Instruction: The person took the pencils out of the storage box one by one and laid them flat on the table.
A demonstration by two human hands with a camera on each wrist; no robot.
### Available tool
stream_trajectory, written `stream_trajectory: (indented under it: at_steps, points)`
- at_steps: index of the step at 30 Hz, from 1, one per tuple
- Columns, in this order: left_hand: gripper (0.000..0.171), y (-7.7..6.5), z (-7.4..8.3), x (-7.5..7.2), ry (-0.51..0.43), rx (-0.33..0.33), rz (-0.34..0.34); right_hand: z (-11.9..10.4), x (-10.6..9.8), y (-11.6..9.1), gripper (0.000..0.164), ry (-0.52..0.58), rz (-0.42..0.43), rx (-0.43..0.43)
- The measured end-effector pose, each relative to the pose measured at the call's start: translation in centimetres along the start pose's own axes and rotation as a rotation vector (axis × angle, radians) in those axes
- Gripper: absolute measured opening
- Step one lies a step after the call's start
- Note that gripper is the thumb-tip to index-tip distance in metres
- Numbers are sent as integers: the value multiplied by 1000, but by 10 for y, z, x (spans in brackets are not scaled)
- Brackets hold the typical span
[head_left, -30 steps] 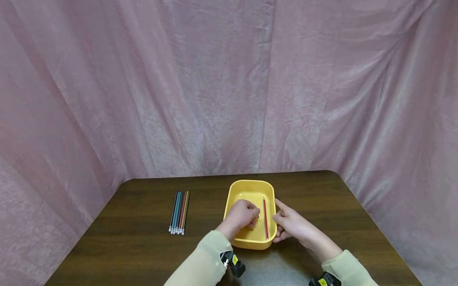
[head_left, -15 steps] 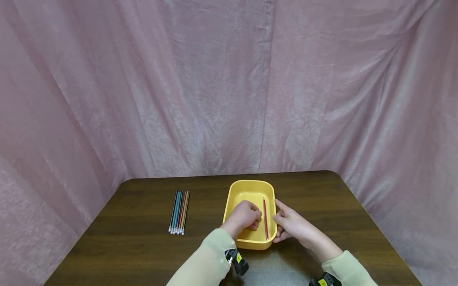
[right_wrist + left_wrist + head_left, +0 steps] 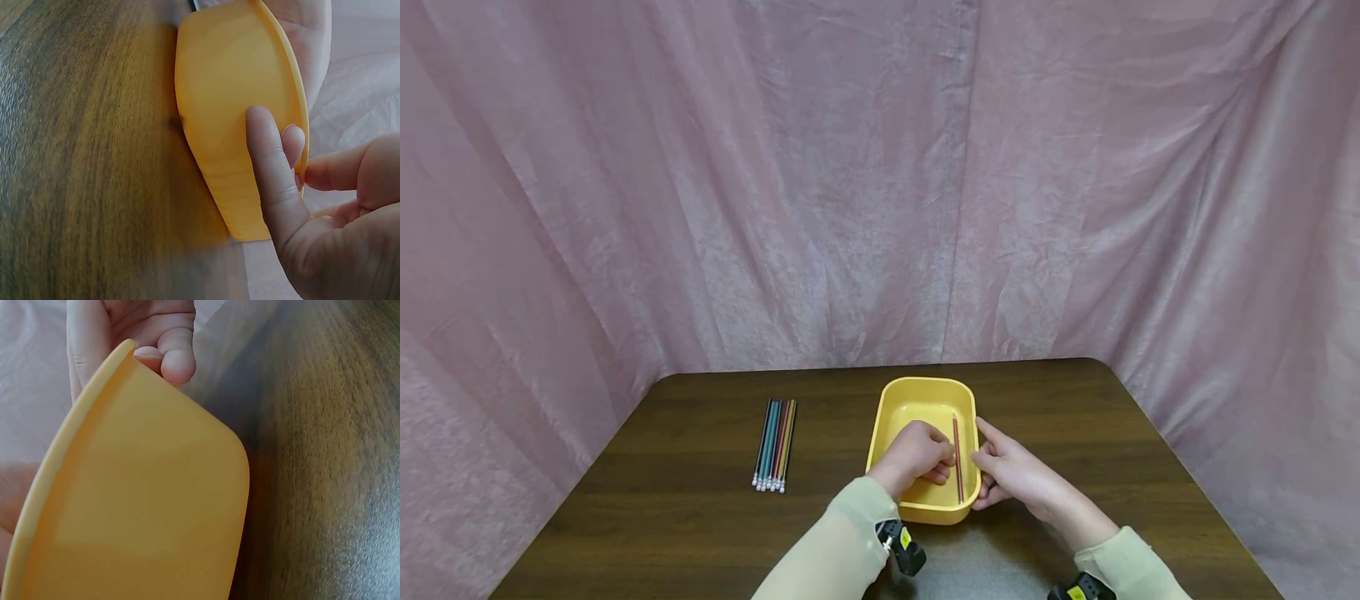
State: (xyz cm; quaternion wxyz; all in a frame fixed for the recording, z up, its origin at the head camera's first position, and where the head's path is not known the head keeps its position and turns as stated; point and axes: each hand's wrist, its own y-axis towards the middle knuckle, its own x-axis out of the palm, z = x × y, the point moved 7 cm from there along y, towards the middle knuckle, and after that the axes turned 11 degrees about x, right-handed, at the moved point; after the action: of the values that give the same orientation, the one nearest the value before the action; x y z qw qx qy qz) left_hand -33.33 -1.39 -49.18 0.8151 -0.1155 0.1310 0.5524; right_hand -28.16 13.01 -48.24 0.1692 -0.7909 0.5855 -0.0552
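Observation:
A yellow plastic tray (image 3: 925, 515) stands on the table. Inside it a red pencil (image 3: 958, 479) lies lengthwise beside the right wall. My left hand (image 3: 917, 454) reaches into the tray over its left side, fingers curled, fingertips right at the pencil's left edge; I cannot tell if they pinch it. In the left wrist view most of that hand is hidden behind the tray wall. My right hand (image 3: 1011, 471) grips the tray's right side, its thumb at the rim. In the right wrist view a finger (image 3: 272, 169) lies along the tray's outer wall.
Left of the tray, several pencils (image 3: 775, 446) lie in a neat row, white eraser ends towards me. The brown wooden table (image 3: 662, 492) ends at the back before a pink curtain (image 3: 850, 208).
My left hand has moved slightly right inside the tray until its fingertips came up to the red pencil. The right hand and the row of pencils stay in place.

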Motion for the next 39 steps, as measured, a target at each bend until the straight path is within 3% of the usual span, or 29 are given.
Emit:
stream_trajectory:
  at_steps: [9, 17, 39]
  points:
    - [8, 2, 2, 8, -31, 7, -10, 0, -1, 1, 73, -14, 4, 8]
    - [5, 3, 3, 9, 6, 22, -15, 0, -1, 2, 74, -12, 3, 0]
    - [17, 6, 2, 10, 101, 58, -29, 1, -3, 4, 75, -32, -2, 14]
